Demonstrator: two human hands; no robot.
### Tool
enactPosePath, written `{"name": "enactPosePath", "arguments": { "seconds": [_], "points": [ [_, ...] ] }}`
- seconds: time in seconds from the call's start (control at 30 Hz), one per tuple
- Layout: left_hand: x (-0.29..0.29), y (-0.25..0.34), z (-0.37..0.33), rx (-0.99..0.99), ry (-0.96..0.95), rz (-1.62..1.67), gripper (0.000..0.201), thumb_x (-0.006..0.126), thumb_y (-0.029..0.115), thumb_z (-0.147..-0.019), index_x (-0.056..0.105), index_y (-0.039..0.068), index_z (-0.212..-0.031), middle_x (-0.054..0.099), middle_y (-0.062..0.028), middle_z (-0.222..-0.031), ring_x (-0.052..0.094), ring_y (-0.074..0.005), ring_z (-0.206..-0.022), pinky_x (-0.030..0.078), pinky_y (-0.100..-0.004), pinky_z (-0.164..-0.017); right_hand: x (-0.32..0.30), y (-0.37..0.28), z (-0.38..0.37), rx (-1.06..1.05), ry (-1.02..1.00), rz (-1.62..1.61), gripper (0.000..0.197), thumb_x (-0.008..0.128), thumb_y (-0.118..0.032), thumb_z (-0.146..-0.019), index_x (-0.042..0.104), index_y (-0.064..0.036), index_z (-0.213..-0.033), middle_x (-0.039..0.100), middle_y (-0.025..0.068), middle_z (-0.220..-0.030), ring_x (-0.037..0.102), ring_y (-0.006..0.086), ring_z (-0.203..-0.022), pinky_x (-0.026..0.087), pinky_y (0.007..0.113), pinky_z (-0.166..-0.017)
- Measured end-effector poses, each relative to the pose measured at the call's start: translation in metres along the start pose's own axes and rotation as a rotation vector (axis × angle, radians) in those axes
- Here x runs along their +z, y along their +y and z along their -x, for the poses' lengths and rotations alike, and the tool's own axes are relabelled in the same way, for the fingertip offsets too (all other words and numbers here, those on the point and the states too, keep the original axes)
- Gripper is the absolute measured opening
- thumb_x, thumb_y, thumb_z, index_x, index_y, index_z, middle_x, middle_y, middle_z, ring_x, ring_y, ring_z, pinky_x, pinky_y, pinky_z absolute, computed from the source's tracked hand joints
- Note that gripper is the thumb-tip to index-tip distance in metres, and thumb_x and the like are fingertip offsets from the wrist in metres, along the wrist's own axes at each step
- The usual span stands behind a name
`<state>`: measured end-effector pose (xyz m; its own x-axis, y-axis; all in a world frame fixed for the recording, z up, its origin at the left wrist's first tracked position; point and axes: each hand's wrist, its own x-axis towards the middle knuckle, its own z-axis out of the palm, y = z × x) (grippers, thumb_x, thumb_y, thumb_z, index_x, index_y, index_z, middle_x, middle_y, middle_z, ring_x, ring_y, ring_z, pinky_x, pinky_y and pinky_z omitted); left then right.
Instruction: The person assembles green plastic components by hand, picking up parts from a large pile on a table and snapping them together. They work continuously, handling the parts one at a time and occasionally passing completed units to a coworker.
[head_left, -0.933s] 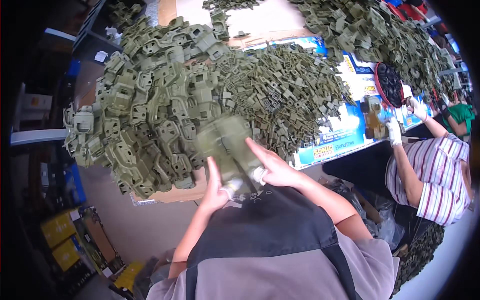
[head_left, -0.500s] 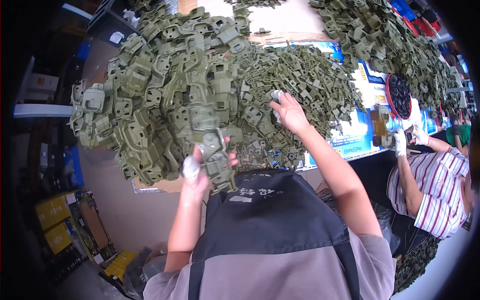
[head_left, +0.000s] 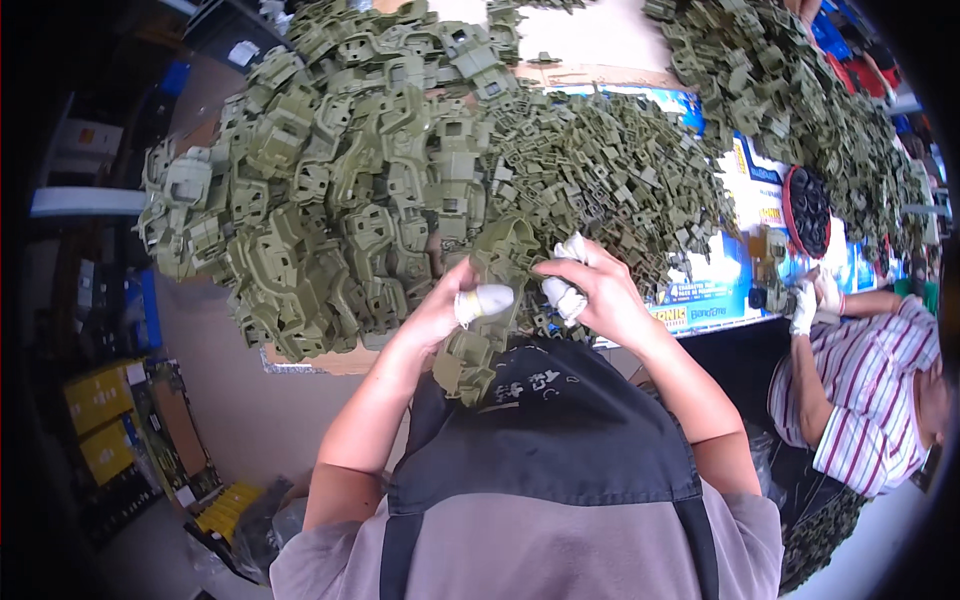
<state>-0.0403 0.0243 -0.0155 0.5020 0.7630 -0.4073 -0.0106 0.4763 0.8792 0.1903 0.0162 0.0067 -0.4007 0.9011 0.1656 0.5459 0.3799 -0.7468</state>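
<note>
Left hand (head_left: 438, 308): while its thumb, wrapped in a white cover (head_left: 485, 302), is lying across the part, its fingers are grasping the long olive-green shell (head_left: 492, 335).
Right hand (head_left: 605, 295): its fingers, some also wearing white wraps, are curling in at the shell's right edge; whether they are pinching a small piece, I cannot tell.
Olive-green shell: it is hanging between both sets of fingers, its lower end dangling below the left thumb in front of the black apron (head_left: 540, 430).
Shell pile (head_left: 330, 200): similar big parts are lying left of and beyond the left fingers.
Small-part pile (head_left: 620, 165): little green pieces are spreading just beyond the right fingers.
Co-worker (head_left: 850, 385): a person in stripes is working well to the right of the right fingers.
</note>
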Motion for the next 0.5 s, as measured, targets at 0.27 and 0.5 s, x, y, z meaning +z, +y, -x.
{"name": "enactPosePath", "arguments": {
  "seconds": [0.27,0.5],
  "points": [
    [0.003,0.006,-0.007,-0.014,-0.213,-0.023,0.053,0.069,0.014,-0.078,0.046,0.004,-0.124,0.060,-0.0059,-0.104,0.058,-0.0120,-0.091,0.047,-0.0278,-0.078,-0.007,-0.007,0.013,0.033,-0.052,0.150,0.036,0.062,-0.002,-0.072,0.059,-0.0094,-0.107,0.058,0.0135,-0.080,0.059,0.0338,-0.073,0.048,0.041,-0.065],
    [0.008,0.005,-0.003,-0.040,-0.196,-0.014,0.054,0.070,0.019,-0.077,0.047,0.004,-0.123,0.061,-0.0042,-0.102,0.059,-0.0106,-0.088,0.048,-0.0268,-0.075,-0.012,-0.006,0.011,0.079,-0.192,0.048,0.038,0.060,0.001,-0.069,0.059,-0.0079,-0.106,0.059,0.0147,-0.082,0.060,0.0339,-0.076,0.050,0.041,-0.066]
  ]
}}
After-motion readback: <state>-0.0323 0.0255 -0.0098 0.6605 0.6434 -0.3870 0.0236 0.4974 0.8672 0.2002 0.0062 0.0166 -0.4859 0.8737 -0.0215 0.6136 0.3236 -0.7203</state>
